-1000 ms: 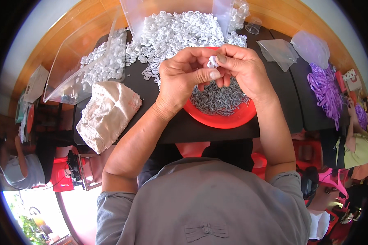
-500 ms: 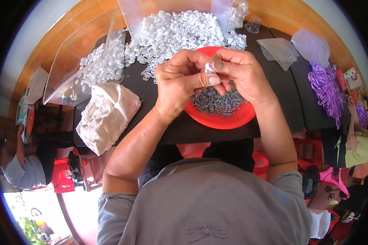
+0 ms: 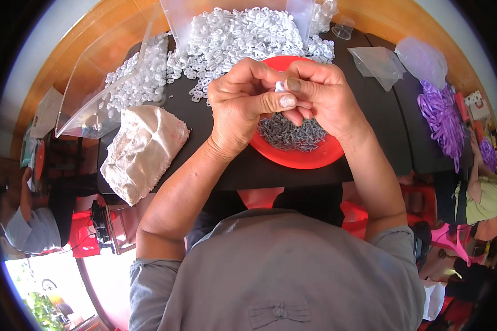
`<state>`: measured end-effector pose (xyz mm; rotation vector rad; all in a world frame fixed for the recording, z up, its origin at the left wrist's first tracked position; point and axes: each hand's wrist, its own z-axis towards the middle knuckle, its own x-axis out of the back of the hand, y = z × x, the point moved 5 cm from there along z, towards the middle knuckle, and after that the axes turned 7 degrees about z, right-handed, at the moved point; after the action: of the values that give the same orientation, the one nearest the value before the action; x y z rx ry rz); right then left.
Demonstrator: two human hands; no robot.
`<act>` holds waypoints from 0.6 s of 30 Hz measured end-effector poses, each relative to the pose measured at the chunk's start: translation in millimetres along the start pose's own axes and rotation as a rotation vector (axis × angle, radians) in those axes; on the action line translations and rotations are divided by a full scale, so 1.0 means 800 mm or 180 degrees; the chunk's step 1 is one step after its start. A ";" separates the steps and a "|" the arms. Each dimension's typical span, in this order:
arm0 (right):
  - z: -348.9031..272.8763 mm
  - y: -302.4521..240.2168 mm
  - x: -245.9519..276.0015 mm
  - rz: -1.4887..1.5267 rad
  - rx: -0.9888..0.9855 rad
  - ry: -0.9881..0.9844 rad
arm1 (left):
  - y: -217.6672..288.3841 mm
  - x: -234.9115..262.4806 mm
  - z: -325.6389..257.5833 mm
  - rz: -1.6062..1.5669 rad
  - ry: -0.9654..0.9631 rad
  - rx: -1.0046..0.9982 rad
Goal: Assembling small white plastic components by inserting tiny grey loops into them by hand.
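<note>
Black table [image 3: 384,110] bears red basin [image 3: 299,160], white pieces [image 3: 243,36] — orange wall [image 3: 384,16] beyond.

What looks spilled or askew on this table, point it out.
Loose white pieces spread beyond the clear bin onto the dark table, some near the left hand; they look spilled, though perhaps tipped out deliberately. The crumpled cream cloth also seems askew, its lower corner jutting past the table's near edge.
</note>
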<state>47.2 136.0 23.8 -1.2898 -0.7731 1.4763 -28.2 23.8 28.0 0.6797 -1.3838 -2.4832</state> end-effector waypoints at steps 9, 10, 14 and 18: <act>-0.002 -0.006 -0.001 -0.0411 -0.0051 0.0191 | -0.008 0.001 0.000 0.0160 -0.0011 -0.0257; -0.001 -0.008 -0.002 -0.0420 -0.0041 0.0184 | -0.010 0.001 0.001 0.0176 0.0099 -0.0278; 0.003 -0.015 0.007 -0.0987 0.0434 0.0673 | -0.016 0.008 0.005 0.0633 0.0662 0.0025; 0.001 -0.013 0.008 -0.1374 0.0699 0.1052 | -0.026 0.017 0.004 0.0860 0.0798 0.0621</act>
<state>49.3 145.6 31.5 -1.0800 -0.6031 0.9434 -40.8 31.8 8.2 0.7563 -1.5186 -2.0008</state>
